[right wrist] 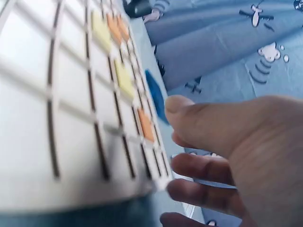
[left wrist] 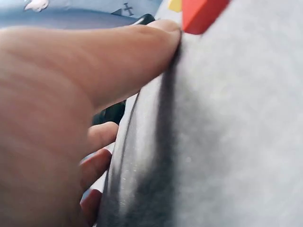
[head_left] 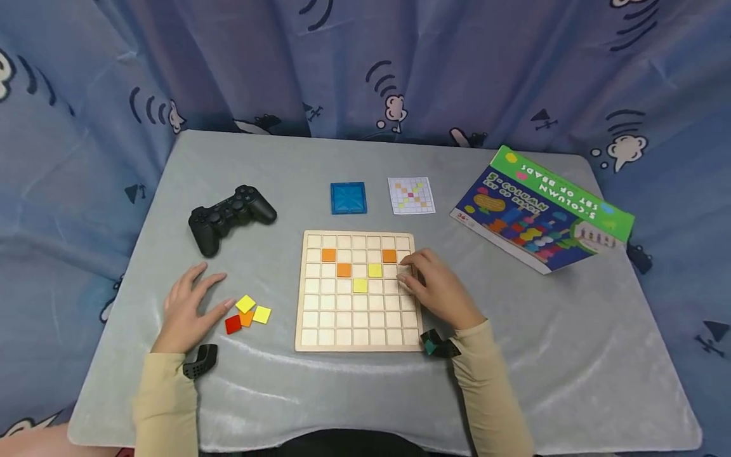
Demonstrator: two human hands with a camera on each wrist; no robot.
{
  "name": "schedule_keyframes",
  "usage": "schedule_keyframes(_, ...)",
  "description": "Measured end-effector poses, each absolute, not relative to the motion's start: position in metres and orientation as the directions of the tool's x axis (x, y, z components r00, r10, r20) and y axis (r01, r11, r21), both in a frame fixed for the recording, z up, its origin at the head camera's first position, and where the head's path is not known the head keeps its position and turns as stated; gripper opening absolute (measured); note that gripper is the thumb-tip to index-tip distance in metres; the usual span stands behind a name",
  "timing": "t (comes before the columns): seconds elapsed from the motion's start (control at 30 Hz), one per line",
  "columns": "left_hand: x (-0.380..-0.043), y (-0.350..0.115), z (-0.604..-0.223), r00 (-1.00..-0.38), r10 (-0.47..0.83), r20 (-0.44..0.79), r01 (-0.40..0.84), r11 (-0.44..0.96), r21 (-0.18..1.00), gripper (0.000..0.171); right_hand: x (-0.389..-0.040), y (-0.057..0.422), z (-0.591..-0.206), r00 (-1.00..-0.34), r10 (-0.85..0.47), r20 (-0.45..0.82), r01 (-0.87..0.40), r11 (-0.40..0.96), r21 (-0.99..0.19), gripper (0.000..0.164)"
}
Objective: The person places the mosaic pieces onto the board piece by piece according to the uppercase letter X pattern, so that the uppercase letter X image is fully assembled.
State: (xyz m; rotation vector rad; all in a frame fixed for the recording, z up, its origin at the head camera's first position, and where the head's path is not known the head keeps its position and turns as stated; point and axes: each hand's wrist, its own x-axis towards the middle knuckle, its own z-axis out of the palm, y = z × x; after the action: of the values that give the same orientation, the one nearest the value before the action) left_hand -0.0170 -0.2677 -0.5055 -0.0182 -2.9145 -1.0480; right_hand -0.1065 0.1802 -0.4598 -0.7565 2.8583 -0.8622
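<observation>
A wooden grid board (head_left: pixel 358 348) lies flat in front of the person. Orange tiles (head_left: pixel 328 255) and yellow tiles (head_left: pixel 374 270) sit in some of its squares. The right hand (head_left: pixel 438 289) is at the board's right edge, near an orange tile (right wrist: pixel 146 125); its thumb and fingers are bent and apart, nothing between them. On the table left of the board, the left hand (head_left: pixel 185 311) has its fingers spread. Its thumb tip is close to a small pile with a red tile (head_left: pixel 233 324), an orange tile (head_left: pixel 247 318) and two yellow tiles (head_left: pixel 262 315).
Behind the board lie a blue square tray (head_left: pixel 348 198) and a pattern card (head_left: pixel 411 195) with coloured squares. A black game controller (head_left: pixel 231 217) is beyond the left hand. At the back right stands a colourful box (head_left: pixel 542 212). A patterned blue curtain (head_left: pixel 354 70) hangs behind the table.
</observation>
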Motion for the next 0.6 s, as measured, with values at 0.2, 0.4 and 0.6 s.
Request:
schedule_keyframes(0.2,-0.018,-0.252,-0.494,-0.994,0.001,0.108,0.069,0.773,0.631,0.048,-0.111,0.194,-0.472,-0.896,-0.431,0.102,-0.417,0.743,-0.524,0.041)
schedule_keyframes(0.4,-0.01,-0.231,-0.482,-0.994,0.032,0.101,0.086,0.803,0.59,0.047,-0.111,0.196,-0.482,-0.896,-0.439,0.071,-0.409,0.749,-0.521,0.05)
schedule_keyframes(0.6,-0.002,-0.221,-0.476,-0.999,0.017,0.031,0.031,0.831,0.555,0.043,-0.114,0.198,-0.485,-0.898,-0.432,0.081,-0.405,0.743,-0.533,0.054)
